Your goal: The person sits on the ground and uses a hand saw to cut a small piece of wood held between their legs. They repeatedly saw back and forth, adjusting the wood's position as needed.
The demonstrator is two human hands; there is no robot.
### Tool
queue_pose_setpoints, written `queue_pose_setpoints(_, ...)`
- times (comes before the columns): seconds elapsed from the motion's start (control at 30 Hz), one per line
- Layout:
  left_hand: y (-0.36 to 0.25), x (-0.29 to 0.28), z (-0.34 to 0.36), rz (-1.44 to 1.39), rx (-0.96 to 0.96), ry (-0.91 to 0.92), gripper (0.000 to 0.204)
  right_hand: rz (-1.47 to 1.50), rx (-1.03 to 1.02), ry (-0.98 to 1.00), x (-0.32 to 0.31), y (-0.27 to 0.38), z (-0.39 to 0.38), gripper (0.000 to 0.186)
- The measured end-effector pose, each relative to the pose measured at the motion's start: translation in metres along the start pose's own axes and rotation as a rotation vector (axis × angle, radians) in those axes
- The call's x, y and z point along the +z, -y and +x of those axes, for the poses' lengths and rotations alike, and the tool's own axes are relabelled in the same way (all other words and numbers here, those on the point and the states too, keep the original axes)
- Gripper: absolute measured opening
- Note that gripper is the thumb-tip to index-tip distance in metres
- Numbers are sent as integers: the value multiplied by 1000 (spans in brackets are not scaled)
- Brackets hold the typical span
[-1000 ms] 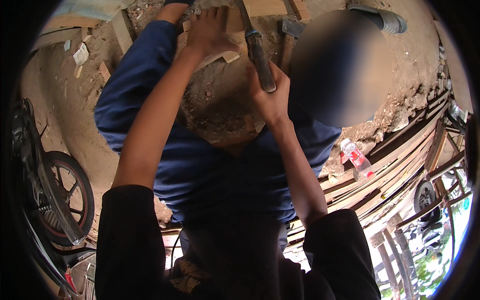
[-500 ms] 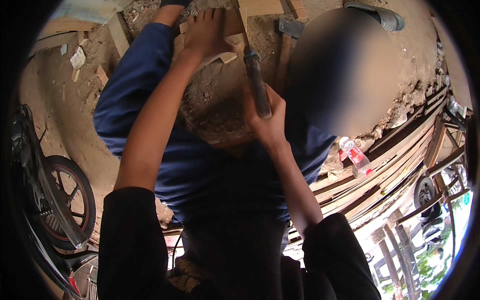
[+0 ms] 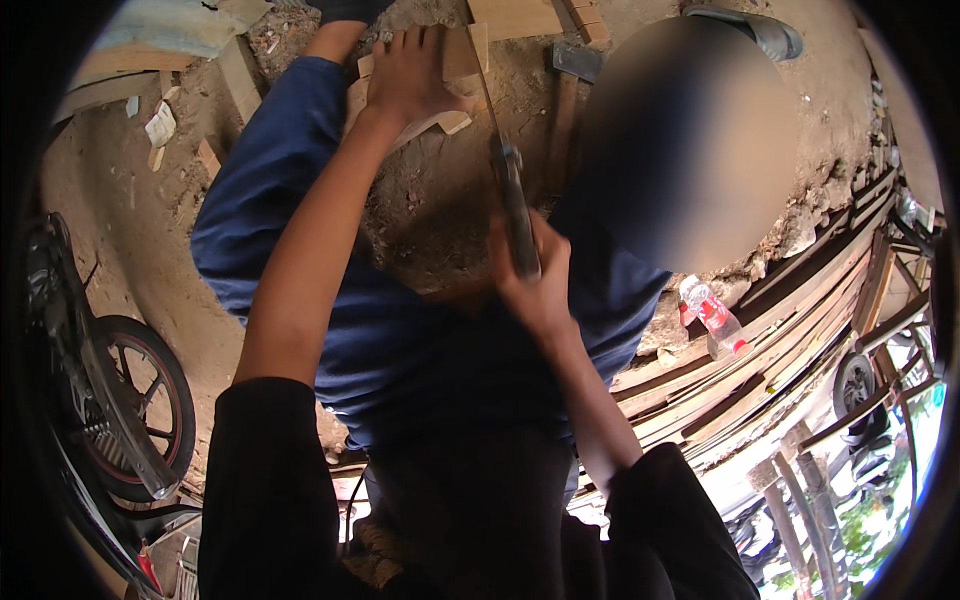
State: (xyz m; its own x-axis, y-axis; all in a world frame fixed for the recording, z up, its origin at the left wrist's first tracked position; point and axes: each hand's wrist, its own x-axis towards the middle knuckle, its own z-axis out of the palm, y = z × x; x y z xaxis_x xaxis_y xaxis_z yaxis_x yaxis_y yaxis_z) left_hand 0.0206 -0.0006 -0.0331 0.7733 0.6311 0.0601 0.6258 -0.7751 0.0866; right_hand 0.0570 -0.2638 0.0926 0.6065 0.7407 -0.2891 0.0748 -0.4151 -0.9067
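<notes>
My right hand [image 3: 540, 275] is closed around the dark handle of a saw [image 3: 517, 225]. Its thin blade points away from me, lying against the right end of a wooden block [image 3: 462, 55]. My left hand [image 3: 405, 80] presses on that block, fingers spread flat over it and thumb stretched toward the blade. More wood [image 3: 455, 122] shows beneath and beside the left hand. To the right of the saw, a hammer [image 3: 577, 62] with a dark metal head and wooden handle lies on the dirt. My palm hides part of the block.
Wood pieces [image 3: 515, 18] lie on the ground at the far side. A motorbike wheel [image 3: 140, 400] stands at left. On the right are stacked planks [image 3: 690, 400] and a plastic bottle with a red label [image 3: 713, 318]. A grey shoe [image 3: 775, 38] shows at far right.
My right hand and the saw have drawn back toward me, so more blade shows beyond the handle. My left hand stays on the block.
</notes>
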Motion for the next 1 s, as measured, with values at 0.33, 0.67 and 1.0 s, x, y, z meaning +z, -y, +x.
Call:
queue_pose_setpoints(0.33,-6,-14,0,-50,-58,137,103,2,-40,-14,3,24,46,20)
queue_pose_setpoints(0.67,42,13,33,-859,-407,-35,62,8,-85,-10,7,0,42,26)
queue_pose_setpoints(1.0,55,65,90,-187,-339,496,76,31,-42,-7,8,12,42,22)
